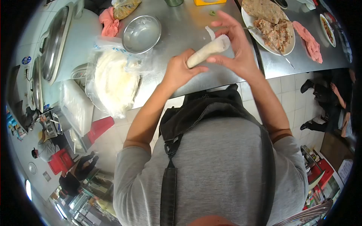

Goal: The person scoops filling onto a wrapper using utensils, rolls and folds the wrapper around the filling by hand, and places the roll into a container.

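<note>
My left hand is closed around the lower end of a pale, uncooked spring roll, which slants up to the right above the steel table. Around the roll's upper end curves my right hand, its fingers spread and its thumb close to the roll's side. A small white flap of wrapper sticks up near the right fingertips; whether they touch it I cannot tell. Left of my hands, a stack of round white wrappers lies in a clear plastic bag. Beyond it stands a metal bowl.
At the upper right, a white plate carries minced filling and a utensil. Pink cloths lie on both sides. A steel table spans the front. Other people are at the far right and lower left.
</note>
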The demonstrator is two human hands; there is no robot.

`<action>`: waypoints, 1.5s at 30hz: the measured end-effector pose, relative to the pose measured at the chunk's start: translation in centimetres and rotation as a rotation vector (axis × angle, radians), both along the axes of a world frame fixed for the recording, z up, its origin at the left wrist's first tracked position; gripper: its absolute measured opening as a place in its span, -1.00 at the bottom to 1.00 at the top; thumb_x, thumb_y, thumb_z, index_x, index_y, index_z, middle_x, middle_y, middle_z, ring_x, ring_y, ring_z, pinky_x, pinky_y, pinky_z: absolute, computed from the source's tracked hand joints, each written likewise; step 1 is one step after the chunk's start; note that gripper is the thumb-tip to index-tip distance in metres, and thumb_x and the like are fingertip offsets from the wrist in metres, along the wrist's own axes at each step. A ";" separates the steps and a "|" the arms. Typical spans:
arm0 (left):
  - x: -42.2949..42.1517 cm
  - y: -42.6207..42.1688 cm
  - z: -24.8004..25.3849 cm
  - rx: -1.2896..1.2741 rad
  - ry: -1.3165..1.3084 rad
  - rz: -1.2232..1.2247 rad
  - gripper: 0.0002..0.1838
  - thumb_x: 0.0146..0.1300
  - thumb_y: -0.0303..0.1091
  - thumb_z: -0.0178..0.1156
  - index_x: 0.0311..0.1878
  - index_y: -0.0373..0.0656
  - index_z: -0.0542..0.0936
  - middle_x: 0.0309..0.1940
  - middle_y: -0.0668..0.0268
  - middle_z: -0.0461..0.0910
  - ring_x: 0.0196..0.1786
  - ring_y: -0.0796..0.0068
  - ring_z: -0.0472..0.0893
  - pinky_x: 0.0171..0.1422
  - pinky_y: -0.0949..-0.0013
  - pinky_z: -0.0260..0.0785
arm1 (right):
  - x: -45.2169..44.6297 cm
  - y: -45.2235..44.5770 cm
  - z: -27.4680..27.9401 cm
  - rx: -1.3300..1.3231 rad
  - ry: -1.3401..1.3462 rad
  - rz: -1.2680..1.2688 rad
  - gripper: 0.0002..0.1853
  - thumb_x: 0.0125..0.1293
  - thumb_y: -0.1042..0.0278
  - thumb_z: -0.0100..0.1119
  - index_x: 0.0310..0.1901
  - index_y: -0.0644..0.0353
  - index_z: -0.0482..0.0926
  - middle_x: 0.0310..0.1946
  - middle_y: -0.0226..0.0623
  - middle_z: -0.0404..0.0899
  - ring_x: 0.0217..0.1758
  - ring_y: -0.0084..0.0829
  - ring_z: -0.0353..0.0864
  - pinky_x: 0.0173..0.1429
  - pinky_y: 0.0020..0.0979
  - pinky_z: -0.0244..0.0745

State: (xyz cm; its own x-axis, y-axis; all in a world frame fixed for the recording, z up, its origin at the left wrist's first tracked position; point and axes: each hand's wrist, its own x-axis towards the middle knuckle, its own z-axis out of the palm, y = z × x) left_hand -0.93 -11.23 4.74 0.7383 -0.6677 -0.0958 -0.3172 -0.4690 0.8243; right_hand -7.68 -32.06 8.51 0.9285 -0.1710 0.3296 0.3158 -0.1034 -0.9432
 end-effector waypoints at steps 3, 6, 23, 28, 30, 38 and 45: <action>-2.6 -1.4 0.6 -0.160 0.122 0.069 -0.59 0.09 -0.29 0.59 -0.08 -0.18 0.61 -0.36 0.14 0.74 -0.23 0.06 0.77 -0.10 0.12 0.56 | -1.4 2.4 -1.4 0.199 0.043 0.120 0.00 0.03 0.28 0.70 0.51 0.24 0.33 0.39 -0.28 0.45 0.26 -0.35 0.56 0.46 -0.17 0.39; -4.8 -2.3 1.2 -0.227 -0.078 0.178 -0.50 0.12 -0.51 0.39 0.15 -0.24 0.52 -0.23 0.10 0.70 0.00 -0.06 0.69 0.05 0.05 0.56 | -2.3 4.6 -1.8 0.265 0.074 0.166 -0.37 0.25 0.34 0.55 0.30 0.22 0.47 0.28 -0.22 0.56 0.30 -0.38 0.55 0.41 -0.26 0.41; -2.3 -0.6 11.0 -0.494 -0.070 -0.128 -0.64 0.14 -0.43 0.55 0.04 -0.16 0.75 0.14 0.24 0.60 0.32 0.33 0.50 0.46 0.24 0.26 | -3.1 2.6 0.8 0.540 0.402 0.633 -0.68 0.29 0.37 0.48 -0.46 0.07 0.45 -0.45 -0.49 0.52 -0.36 -0.61 0.50 -0.25 -0.46 0.36; -2.1 -0.7 11.7 -0.539 0.295 -0.227 -0.75 0.10 -0.44 0.57 -0.14 -0.15 0.76 0.05 0.23 0.64 0.19 0.37 0.57 0.37 0.27 0.31 | -3.7 2.9 1.8 0.496 0.318 0.853 -0.60 0.28 0.40 0.51 -0.52 0.07 0.39 -0.52 -0.52 0.45 -0.42 -0.62 0.44 -0.32 -0.46 0.32; -1.9 -0.8 12.0 -0.533 0.384 -0.347 -0.75 0.05 -0.45 0.60 -0.23 -0.13 0.72 0.00 0.23 0.65 0.12 0.40 0.59 0.31 0.31 0.33 | -3.7 3.0 2.2 0.493 0.298 0.959 -0.57 0.28 0.40 0.51 -0.54 0.06 0.36 -0.54 -0.53 0.42 -0.44 -0.62 0.41 -0.34 -0.48 0.30; -0.4 -3.8 10.1 -0.640 0.638 -0.595 -0.60 0.02 -0.35 0.63 -0.12 -0.14 0.65 0.04 0.25 0.64 0.18 0.43 0.57 0.35 0.32 0.32 | -2.8 4.3 5.0 0.223 0.274 1.438 -0.47 0.34 0.30 0.51 -0.60 0.06 0.28 -0.62 -0.58 0.34 -0.52 -0.67 0.30 -0.41 -0.48 0.19; -0.2 0.0 11.3 -0.802 0.431 -0.394 -0.52 0.10 -0.20 0.60 0.02 -0.23 0.70 0.22 0.16 0.57 0.29 0.36 0.51 0.43 0.22 0.29 | -3.3 3.7 6.2 0.223 0.218 1.275 -0.46 0.33 0.29 0.51 -0.60 0.07 0.27 -0.62 -0.56 0.35 -0.50 -0.63 0.35 -0.40 -0.45 0.22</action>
